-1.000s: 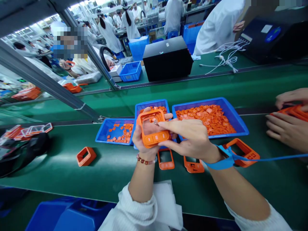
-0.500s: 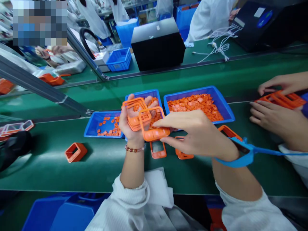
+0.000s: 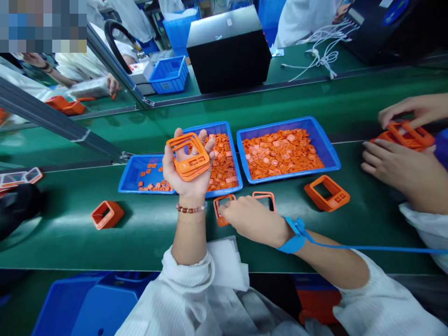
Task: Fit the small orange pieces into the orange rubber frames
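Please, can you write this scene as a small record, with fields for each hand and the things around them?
Left hand: palm up, holds a stack of orange frames
Left wrist: beaded bracelet
Right hand: low over the green conveyor belt, fingers at an orange frame
Right wrist: blue strap
Trays: three blue trays of small orange pieces
Co-worker: two hands at the right, around orange frames

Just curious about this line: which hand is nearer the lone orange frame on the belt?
Left hand, up and right of the lone orange frame; right hand farther right.
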Tool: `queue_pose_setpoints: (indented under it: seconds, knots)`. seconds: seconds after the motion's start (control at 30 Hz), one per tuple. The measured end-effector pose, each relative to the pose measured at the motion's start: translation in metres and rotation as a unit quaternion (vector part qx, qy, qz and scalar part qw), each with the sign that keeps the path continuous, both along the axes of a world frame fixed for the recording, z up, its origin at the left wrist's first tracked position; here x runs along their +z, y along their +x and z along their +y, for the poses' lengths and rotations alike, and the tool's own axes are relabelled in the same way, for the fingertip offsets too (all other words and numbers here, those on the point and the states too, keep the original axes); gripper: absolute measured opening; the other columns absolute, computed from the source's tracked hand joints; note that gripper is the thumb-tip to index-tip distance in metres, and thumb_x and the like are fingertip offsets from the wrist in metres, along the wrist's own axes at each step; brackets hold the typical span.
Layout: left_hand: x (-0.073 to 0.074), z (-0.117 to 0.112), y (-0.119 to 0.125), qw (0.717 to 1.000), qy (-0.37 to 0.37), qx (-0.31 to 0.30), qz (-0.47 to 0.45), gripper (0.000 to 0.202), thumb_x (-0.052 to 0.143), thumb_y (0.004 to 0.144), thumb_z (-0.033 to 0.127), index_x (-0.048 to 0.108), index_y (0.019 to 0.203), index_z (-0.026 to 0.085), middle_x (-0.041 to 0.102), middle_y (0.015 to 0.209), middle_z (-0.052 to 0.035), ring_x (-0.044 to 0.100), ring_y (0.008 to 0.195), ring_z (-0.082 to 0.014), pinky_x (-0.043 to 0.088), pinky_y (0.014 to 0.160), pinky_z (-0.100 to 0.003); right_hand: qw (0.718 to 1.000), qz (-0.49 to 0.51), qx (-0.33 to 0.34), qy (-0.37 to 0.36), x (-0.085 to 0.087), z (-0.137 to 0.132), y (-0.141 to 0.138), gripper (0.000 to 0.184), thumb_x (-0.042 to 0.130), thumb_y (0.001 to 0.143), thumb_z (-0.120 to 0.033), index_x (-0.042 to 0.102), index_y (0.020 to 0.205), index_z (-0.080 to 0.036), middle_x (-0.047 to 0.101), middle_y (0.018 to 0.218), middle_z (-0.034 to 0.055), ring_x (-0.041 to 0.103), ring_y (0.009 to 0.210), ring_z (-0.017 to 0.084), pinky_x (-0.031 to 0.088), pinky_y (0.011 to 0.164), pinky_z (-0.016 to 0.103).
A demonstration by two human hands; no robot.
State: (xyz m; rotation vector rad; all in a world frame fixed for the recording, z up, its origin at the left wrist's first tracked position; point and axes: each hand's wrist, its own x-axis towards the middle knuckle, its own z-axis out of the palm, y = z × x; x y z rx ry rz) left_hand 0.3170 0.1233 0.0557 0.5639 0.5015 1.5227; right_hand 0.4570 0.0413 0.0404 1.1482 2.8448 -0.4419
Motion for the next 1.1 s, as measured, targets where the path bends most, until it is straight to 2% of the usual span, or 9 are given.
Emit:
queue_pose_setpoints:
  seconds: [0.17,0.3,0.47,0.6,0.7,0.87,1.0,1.1]
  knots:
    - [0.000,0.000,0.000,1.000,0.005,-0.006,-0.007,0.037,0.041,0.093,0.054,0.061,0.114,0.029,0.067,0.112,-0.0082,0.068,0.095,-0.0232,0.054,0.070,-0.028,0.999,-0.038,-0.011,-0.030,-0.014,0.008,-0.005,0.013,0.056,0.086,-0.006,0.067,0.087,-0.013,0.072,0.085,0.0126,0.071,0.083,0.027,0.046,0.062,0.030]
    - [0.001,-0.001,0.001,1.000,-0.004,0.003,0.006,0.039,0.042,0.092,0.054,0.060,0.116,0.030,0.066,0.113,-0.0083,0.068,0.094,-0.0233,0.054,0.069,-0.029,0.999,-0.030,-0.007,-0.029,-0.019,0.006,-0.009,0.012,0.062,0.084,-0.010,0.068,0.093,-0.014,0.073,0.092,0.0118,0.071,0.085,0.026,0.047,0.064,0.029]
    - [0.002,-0.002,0.001,1.000,-0.003,0.005,0.007,0.040,0.041,0.092,0.054,0.060,0.117,0.029,0.066,0.112,-0.0089,0.067,0.092,-0.0233,0.054,0.068,-0.029,0.999,-0.034,0.003,-0.029,-0.021,0.002,-0.017,0.017,0.056,0.084,-0.004,0.068,0.079,-0.014,0.073,0.085,0.0118,0.071,0.079,0.025,0.046,0.061,0.030]
    - [0.002,-0.001,0.001,1.000,-0.008,0.009,0.005,0.041,0.038,0.094,0.054,0.060,0.117,0.028,0.067,0.111,-0.0093,0.068,0.089,-0.0226,0.054,0.066,-0.029,0.999,-0.027,0.008,-0.022,-0.024,0.000,-0.019,0.014,0.059,0.087,-0.009,0.068,0.077,-0.013,0.073,0.082,0.0119,0.071,0.074,0.024,0.045,0.057,0.028]
    - [0.002,-0.001,0.001,1.000,-0.009,0.009,0.018,0.043,0.038,0.094,0.055,0.060,0.120,0.028,0.066,0.112,-0.0094,0.068,0.091,-0.0224,0.054,0.067,-0.028,1.000,-0.014,0.008,0.001,-0.026,-0.001,-0.021,0.008,0.064,0.081,-0.008,0.067,0.076,-0.013,0.072,0.077,0.0111,0.070,0.069,0.023,0.045,0.054,0.027]
    - [0.001,-0.001,0.001,1.000,-0.005,0.008,0.012,0.041,0.042,0.092,0.055,0.059,0.119,0.029,0.067,0.111,-0.0088,0.068,0.091,-0.0217,0.054,0.069,-0.028,0.997,0.015,-0.011,0.069,-0.024,-0.004,-0.020,0.012,0.068,0.076,-0.009,0.066,0.065,-0.014,0.070,0.064,0.0081,0.070,0.061,0.020,0.041,0.048,0.026]
    - [0.000,-0.001,0.000,1.000,-0.004,0.000,-0.002,0.038,0.045,0.091,0.053,0.059,0.116,0.028,0.068,0.108,-0.0088,0.069,0.088,-0.0212,0.055,0.071,-0.029,0.990,0.032,-0.027,0.133,-0.025,-0.007,-0.017,0.020,0.060,0.077,-0.009,0.066,0.061,-0.019,0.069,0.059,0.0020,0.067,0.057,0.008,0.030,0.044,0.024]
    - [-0.001,0.000,0.000,1.000,-0.004,-0.003,-0.009,0.037,0.047,0.090,0.053,0.059,0.115,0.028,0.069,0.107,-0.0088,0.069,0.086,-0.0209,0.055,0.071,-0.029,0.984,0.047,-0.033,0.171,-0.027,-0.010,-0.016,0.026,0.054,0.076,-0.007,0.063,0.056,-0.021,0.066,0.053,0.0010,0.063,0.051,0.005,0.024,0.041,0.026]
